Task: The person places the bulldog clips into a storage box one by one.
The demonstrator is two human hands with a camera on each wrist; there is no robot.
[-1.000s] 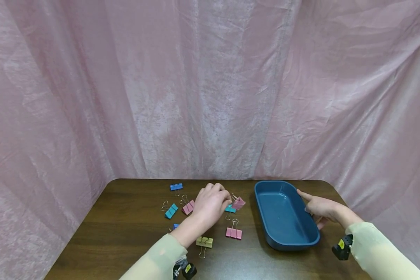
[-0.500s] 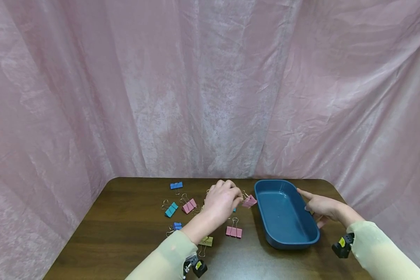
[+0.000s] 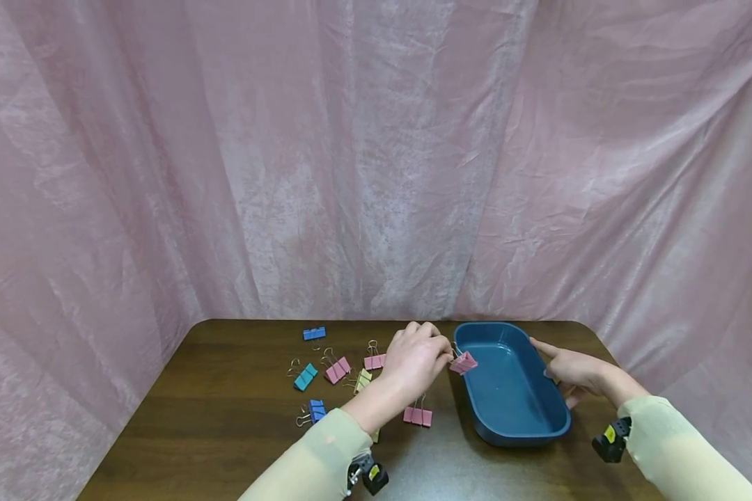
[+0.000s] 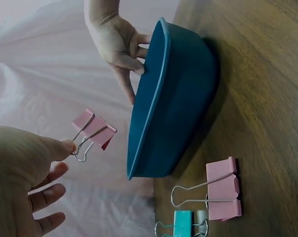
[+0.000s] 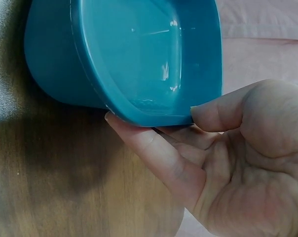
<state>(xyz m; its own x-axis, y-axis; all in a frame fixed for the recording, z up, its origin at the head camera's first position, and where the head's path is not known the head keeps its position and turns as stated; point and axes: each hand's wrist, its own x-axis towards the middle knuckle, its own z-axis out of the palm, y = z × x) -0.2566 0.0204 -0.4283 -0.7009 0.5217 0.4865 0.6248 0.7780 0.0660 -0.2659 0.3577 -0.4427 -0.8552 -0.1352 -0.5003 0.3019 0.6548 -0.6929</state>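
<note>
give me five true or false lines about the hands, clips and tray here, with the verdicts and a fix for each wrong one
1. The left hand pinches a pink binder clip by its wire handle. True.
2. The right hand holds a clip too. False: the right hand grips the rim of the tray.
3. Several clips already lie inside the tray. False: no clip lies in it.
4. A teal clip lies on the table. True.
5. The farthest blue clip is right of the tray in the head view. False: it is to the left.
</note>
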